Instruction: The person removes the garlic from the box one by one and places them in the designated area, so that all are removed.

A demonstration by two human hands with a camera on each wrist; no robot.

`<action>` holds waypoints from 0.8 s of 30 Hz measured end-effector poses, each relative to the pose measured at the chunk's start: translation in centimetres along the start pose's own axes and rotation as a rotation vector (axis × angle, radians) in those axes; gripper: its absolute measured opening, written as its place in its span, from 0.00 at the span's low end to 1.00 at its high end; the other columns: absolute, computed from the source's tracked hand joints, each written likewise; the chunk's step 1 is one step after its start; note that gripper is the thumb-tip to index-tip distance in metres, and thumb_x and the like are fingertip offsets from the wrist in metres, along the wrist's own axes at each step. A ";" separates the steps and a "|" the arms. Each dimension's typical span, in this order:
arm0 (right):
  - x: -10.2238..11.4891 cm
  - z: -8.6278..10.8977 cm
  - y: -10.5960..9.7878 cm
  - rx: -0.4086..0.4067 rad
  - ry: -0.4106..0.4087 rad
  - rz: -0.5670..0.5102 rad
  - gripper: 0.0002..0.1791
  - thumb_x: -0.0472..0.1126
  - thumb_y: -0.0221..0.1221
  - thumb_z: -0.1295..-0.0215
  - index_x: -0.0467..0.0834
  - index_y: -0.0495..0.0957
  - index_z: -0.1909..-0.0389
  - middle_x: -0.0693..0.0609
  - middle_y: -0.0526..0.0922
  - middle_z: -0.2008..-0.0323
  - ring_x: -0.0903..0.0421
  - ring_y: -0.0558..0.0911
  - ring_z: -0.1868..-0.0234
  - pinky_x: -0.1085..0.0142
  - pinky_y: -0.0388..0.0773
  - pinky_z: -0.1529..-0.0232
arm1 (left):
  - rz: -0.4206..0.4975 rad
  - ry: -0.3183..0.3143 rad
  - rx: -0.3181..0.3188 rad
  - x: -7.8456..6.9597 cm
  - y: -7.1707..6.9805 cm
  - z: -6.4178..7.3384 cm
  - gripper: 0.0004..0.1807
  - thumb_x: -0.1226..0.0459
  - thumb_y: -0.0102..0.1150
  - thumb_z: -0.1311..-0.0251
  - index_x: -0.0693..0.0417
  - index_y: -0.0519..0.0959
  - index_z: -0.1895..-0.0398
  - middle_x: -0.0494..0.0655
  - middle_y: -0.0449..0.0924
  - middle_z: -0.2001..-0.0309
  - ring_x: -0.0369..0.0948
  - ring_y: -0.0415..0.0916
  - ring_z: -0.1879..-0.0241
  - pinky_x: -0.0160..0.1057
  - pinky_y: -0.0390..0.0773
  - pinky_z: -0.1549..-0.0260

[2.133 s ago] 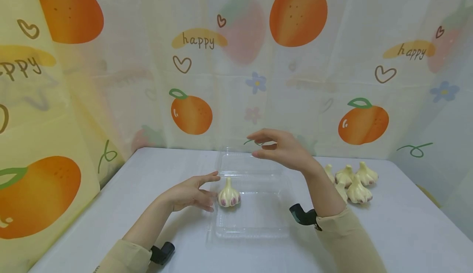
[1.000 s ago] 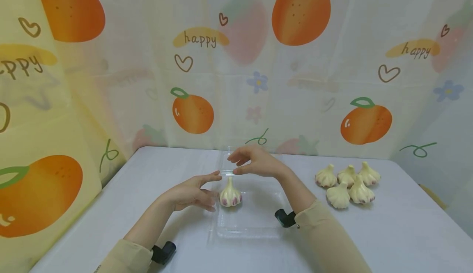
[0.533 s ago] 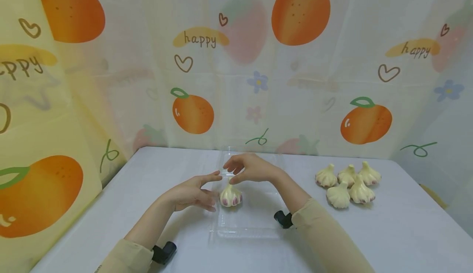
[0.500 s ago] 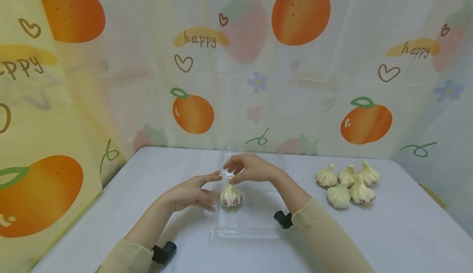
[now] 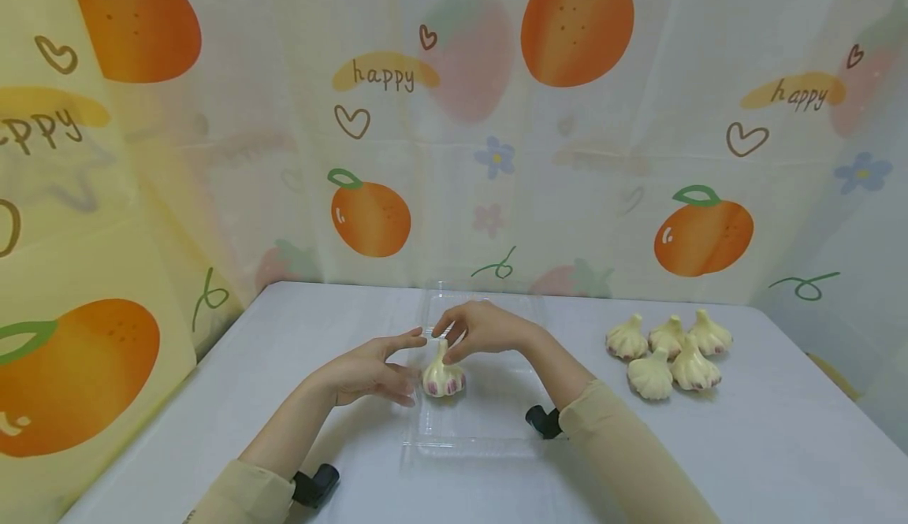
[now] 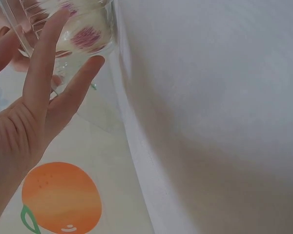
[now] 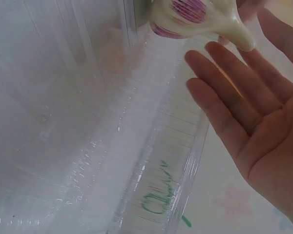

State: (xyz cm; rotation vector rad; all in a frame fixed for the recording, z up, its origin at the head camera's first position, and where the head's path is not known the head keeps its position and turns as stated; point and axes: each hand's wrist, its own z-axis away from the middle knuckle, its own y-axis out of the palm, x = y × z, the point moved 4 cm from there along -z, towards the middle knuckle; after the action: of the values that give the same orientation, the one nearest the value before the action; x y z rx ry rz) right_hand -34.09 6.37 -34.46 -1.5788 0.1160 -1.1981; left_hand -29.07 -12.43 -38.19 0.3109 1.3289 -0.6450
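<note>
A garlic bulb [image 5: 443,380] with purple streaks stands stem-up at the left side of a clear plastic box [image 5: 489,445], whose hinged lid [image 5: 436,299] lies back behind it. My right hand [image 5: 489,327] is over the bulb, thumb and fingers spread on either side of its stem. In the right wrist view, the fingers [image 7: 224,107] are nearly straight and a gap shows between them and the bulb [image 7: 190,14]. My left hand [image 5: 369,370] stays at the box's left wall with its fingers extended. From the left wrist, fingertips [image 6: 95,63] show against the clear wall in front of the bulb.
Several more garlic bulbs [image 5: 695,366] stand in a cluster on the white table [image 5: 766,461], right of the box. A fruit-printed curtain [image 5: 582,154] hangs along the back, and a yellowish one [image 5: 78,256] along the left.
My right hand has come left and down from above the box's right side to the garlic stem, its fingers lowering around it. The left hand has kept its place at the box.
</note>
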 end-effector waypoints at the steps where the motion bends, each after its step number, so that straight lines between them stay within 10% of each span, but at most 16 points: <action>1: -0.1 0.0 0.1 0.010 0.007 0.008 0.24 0.45 0.70 0.45 0.48 0.80 0.45 0.54 0.88 0.55 0.58 0.86 0.56 0.60 0.83 0.50 | 0.003 0.001 0.002 0.0 0.0 0.0 0.45 0.75 0.60 0.45 0.61 0.53 0.23 0.46 0.37 0.18 0.57 0.64 0.28 0.46 0.87 0.50; 13: -0.4 -0.1 1.4 0.151 0.081 0.060 0.31 0.48 0.73 0.49 0.49 0.77 0.44 0.49 0.86 0.48 0.54 0.82 0.45 0.56 0.81 0.42 | -0.004 -0.003 0.003 -0.1 0.0 0.0 0.46 0.76 0.60 0.46 0.61 0.52 0.23 0.47 0.34 0.18 0.56 0.66 0.29 0.45 0.87 0.51; 24: -0.3 0.0 1.9 0.204 0.109 0.070 0.25 0.48 0.74 0.50 0.52 0.77 0.51 0.52 0.85 0.55 0.59 0.81 0.59 0.66 0.82 0.62 | 0.001 0.001 0.008 -0.1 0.0 0.0 0.47 0.75 0.61 0.47 0.61 0.51 0.23 0.47 0.34 0.18 0.58 0.62 0.27 0.45 0.87 0.51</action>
State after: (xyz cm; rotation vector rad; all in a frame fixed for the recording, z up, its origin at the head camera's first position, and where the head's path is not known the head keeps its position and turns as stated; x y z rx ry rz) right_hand -33.37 5.79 -36.10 -1.3224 0.1154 -1.2023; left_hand -29.08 -12.43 -38.12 0.3188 1.3275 -0.6493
